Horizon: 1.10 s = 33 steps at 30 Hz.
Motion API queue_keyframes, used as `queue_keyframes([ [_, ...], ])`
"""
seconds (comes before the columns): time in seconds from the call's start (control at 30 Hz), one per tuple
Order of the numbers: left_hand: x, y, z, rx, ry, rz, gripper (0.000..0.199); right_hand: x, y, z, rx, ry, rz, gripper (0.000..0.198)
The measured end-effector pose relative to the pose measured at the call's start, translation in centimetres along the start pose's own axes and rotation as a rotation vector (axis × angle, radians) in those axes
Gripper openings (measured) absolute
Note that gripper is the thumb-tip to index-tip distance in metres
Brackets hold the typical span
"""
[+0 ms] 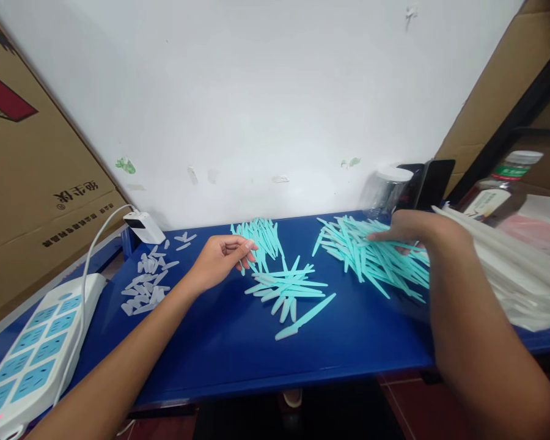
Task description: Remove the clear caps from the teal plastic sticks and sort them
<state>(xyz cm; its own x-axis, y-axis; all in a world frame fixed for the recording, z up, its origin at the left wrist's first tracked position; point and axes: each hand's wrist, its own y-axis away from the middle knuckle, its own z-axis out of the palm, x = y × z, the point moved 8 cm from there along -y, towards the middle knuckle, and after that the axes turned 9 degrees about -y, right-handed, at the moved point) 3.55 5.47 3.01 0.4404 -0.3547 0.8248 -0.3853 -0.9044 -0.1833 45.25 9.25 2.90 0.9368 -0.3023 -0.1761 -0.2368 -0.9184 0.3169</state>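
Note:
Slim teal plastic sticks, shaped like eyebrow razors, lie in three groups on a blue table (238, 348). My left hand (227, 256) is at the back middle pile (266, 235), thumb and fingers pinched together; what they hold, if anything, I cannot make out. Reaching over the large right pile (366, 256), my right hand (401, 229) has one finger stretched over the sticks, and its other fingers are partly hidden. Between the hands lies a loose crossed group (286, 284), with a single teal razor (305, 318) in front of it.
Small translucent caps (144, 284) are scattered at the left. Beside them are a white power strip (41, 342) and a plugged white adapter (144, 227). A clear lidded jar (387, 189), a bottle (497, 186) and plastic bags (508, 269) stand or lie at the right.

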Motion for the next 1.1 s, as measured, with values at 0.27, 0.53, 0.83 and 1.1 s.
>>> queue_keyframes([
  [0.27,0.3,0.1,0.0,-0.002,-0.025,0.001,0.04,-0.4,1.6,-2.9,0.262,-0.053,0.026,0.049],
  [0.53,0.1,0.1,0.1,-0.002,-0.073,-0.005,0.04,-12.6,7.6,2.0,-0.164,-0.372,-0.803,0.081],
  [0.83,0.4,0.0,-0.5,0.033,-0.076,-0.009,0.04,-17.5,12.2,9.3,-0.371,-0.065,-0.987,0.146],
  [1.1,0.0,-0.1,-0.4,0.03,-0.079,0.009,0.038,-18.4,12.2,10.1,-0.374,-0.097,-1.062,0.107],
])
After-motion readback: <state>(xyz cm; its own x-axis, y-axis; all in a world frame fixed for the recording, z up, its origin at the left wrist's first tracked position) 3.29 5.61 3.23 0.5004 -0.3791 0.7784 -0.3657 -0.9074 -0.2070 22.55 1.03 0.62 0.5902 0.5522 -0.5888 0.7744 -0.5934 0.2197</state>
